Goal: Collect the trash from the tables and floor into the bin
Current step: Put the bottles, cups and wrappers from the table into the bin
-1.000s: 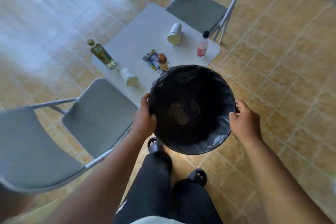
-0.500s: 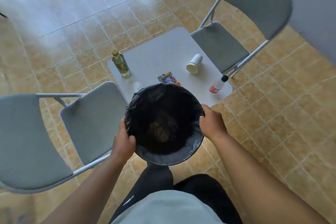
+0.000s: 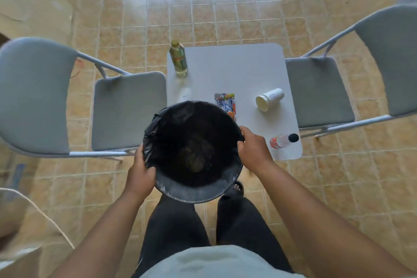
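Note:
I hold a black bin (image 3: 194, 189) lined with a black bag in front of me, my left hand (image 3: 141, 170) gripping its left rim and my right hand (image 3: 253, 149) its right rim. Some dark trash lies at its bottom. Beyond it stands a small white table (image 3: 228, 67). On the table are a green bottle (image 3: 178, 58) standing upright, a colourful wrapper (image 3: 226, 102) partly hidden by the bin, a white cup (image 3: 269, 99) on its side, and a small bottle with a red label (image 3: 283, 141) lying near the front right corner. A pale cup (image 3: 185, 94) peeks out behind the bin.
Grey folding chairs flank the table, one on the left (image 3: 126, 110) and one on the right (image 3: 318, 90). The floor is tan tile. My legs in black trousers are below the bin. A cardboard box (image 3: 20, 262) sits at the lower left.
My view has swung round so I now face the table squarely from its front edge. The bin stays in both hands and hangs over the table's near left edge.

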Action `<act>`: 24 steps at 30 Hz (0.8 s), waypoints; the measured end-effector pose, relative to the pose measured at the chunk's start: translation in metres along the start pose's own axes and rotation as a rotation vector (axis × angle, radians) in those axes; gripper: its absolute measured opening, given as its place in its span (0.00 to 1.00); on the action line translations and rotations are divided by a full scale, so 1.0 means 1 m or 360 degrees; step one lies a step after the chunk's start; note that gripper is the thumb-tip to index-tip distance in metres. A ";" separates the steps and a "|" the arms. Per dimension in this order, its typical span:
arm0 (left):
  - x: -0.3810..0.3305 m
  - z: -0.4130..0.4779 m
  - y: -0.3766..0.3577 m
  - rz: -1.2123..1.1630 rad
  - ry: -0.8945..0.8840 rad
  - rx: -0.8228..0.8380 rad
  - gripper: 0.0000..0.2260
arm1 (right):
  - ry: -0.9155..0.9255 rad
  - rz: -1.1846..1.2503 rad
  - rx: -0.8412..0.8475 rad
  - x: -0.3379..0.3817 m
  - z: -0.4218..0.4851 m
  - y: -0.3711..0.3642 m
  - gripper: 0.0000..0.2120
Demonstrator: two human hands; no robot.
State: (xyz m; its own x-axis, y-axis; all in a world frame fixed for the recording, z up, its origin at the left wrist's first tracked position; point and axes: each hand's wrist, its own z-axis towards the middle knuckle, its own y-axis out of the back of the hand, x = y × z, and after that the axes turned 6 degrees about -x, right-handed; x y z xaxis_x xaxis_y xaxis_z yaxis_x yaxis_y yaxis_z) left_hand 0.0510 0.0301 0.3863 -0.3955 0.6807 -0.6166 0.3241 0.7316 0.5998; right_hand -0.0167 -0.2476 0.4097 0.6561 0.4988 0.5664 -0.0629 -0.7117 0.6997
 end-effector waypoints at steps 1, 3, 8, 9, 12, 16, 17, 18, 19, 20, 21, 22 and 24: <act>0.001 -0.006 -0.005 -0.0036 0.0022 -0.0022 0.32 | 0.0023 0.0006 0.0028 -0.002 0.005 0.003 0.18; 0.006 -0.014 -0.017 -0.0093 0.0064 -0.0044 0.33 | 0.0067 0.0016 0.0083 -0.007 0.019 0.010 0.17; 0.013 -0.013 -0.029 -0.0149 0.0099 -0.0145 0.35 | 0.0161 0.0044 0.0065 -0.021 0.062 0.010 0.14; 0.014 -0.013 -0.031 -0.0131 0.0090 -0.0163 0.36 | 0.0161 0.0060 0.0013 -0.022 0.074 0.008 0.14; 0.018 -0.010 -0.034 -0.0037 0.0059 -0.0195 0.35 | 0.0260 -0.0130 -0.0088 -0.025 0.116 -0.002 0.14; 0.021 -0.004 -0.041 0.0267 -0.0109 -0.0364 0.36 | 0.0635 -0.0759 0.0317 -0.030 0.161 -0.028 0.24; 0.021 -0.002 -0.042 0.0367 -0.0191 -0.0425 0.38 | 0.0726 -0.0867 0.0385 -0.033 0.169 -0.037 0.21; 0.020 0.000 -0.043 0.0474 -0.0299 -0.0469 0.39 | 0.0784 -0.0948 0.0421 -0.034 0.173 -0.042 0.17; 0.020 0.003 -0.043 0.0581 -0.0425 -0.0497 0.40 | 0.0823 -0.0983 0.0426 -0.037 0.177 -0.048 0.14; 0.020 0.006 -0.043 0.0677 -0.0546 -0.0501 0.40 | 0.0837 -0.0999 0.0403 -0.041 0.179 -0.051 0.12; 0.020 0.010 -0.043 0.0752 -0.0636 -0.0481 0.40 | 0.0852 -0.1002 0.0355 -0.045 0.180 -0.054 0.11; 0.020 0.013 -0.042 0.0808 -0.0681 -0.0453 0.39 | 0.0860 -0.1004 0.0309 -0.048 0.180 -0.054 0.10; 0.019 0.018 -0.042 0.0854 -0.0692 -0.0400 0.40 | 0.0855 -0.0899 0.0156 -0.051 0.176 -0.051 0.08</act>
State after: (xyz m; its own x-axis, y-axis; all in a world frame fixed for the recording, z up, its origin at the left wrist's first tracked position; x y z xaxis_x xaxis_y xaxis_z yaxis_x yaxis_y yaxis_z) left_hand 0.0453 0.0125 0.3404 0.1557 0.9343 -0.3207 0.1495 0.2987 0.9426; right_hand 0.0853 -0.3242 0.2686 0.1139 0.9512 0.2869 0.2548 -0.3071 0.9169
